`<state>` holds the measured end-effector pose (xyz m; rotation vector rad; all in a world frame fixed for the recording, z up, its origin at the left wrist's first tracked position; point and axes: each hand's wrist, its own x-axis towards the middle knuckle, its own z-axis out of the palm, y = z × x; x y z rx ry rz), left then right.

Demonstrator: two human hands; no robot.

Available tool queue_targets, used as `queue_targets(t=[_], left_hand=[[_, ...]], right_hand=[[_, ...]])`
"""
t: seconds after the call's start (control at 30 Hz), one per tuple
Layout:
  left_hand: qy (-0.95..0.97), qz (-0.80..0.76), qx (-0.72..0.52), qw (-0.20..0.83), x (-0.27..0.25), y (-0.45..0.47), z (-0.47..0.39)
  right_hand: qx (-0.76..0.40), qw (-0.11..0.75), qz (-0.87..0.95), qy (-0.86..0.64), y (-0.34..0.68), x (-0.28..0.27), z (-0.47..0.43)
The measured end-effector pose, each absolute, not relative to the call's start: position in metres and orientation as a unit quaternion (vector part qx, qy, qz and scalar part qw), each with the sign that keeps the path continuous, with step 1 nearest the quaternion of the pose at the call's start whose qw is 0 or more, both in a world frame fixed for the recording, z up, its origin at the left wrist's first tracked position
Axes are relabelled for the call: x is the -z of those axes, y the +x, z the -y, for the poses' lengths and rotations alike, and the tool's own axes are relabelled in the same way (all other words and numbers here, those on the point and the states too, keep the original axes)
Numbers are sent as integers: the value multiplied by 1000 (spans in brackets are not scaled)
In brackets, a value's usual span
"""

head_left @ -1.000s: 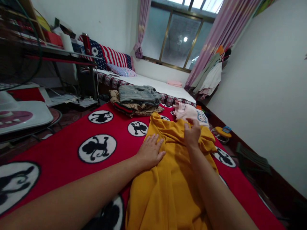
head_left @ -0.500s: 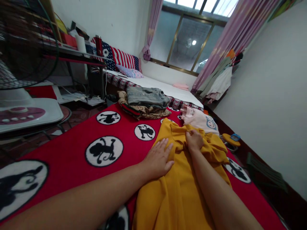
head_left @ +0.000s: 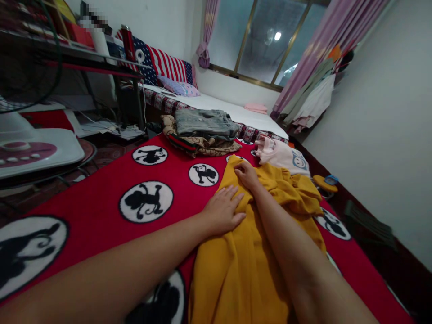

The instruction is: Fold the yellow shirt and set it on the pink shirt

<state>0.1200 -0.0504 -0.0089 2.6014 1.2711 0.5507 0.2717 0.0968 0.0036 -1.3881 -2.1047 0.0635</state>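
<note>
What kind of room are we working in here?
Probably a bedroom in a home: a white-topped bed with a patterned pillow lies beneath a curtained window, and clothes hang along the right-hand wall.

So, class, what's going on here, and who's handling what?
A person has both bare hands at a yellow garment laid out on a red cloth with monkey prints. The left hand rests flat on its left side; the right hand is curled at its far end. Beyond lie a pale pink top and a clothes pile with denim on top.
</note>
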Motion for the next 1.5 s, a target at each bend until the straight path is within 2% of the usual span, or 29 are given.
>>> queue_targets(t=[0.1,0.2,0.4,0.47,0.63,0.7,0.97,1.13,1.2,1.33,1.4,1.5], left_hand=[[885,-420,-173,98,7,118,47],[891,-411,-172,89,9,118,43],[898,-398,-173,76,11,118,40],[896,-401,-169,84,11,117,40],[895,-407,-166,80,10,117,42],[897,-402,-167,76,9,117,43],[924,-341,-93,146,-1,105,42],[940,-289,-48,177,-11,96,35],[940,-288,-47,179,-12,95,35],[936,-294,-83,175,-6,97,38],[933,-300,-106,169,-2,100,41],[929,-311,-130,153,3,102,44]], right_hand=[[-28,302,780,-548,275,7,-97],[-45,293,809,-507,279,1,-76],[-70,409,826,-382,279,-39,39],[-115,370,852,-352,275,-53,86],[-254,116,931,-234,269,-70,168],[-269,58,930,-244,270,-72,184],[-331,12,887,-322,283,-71,225],[-367,52,865,-337,294,-66,225],[-318,117,853,-397,310,-65,205],[-76,271,782,-556,364,-59,143],[38,291,714,-636,396,-55,111],[130,273,620,-724,435,-51,75]])
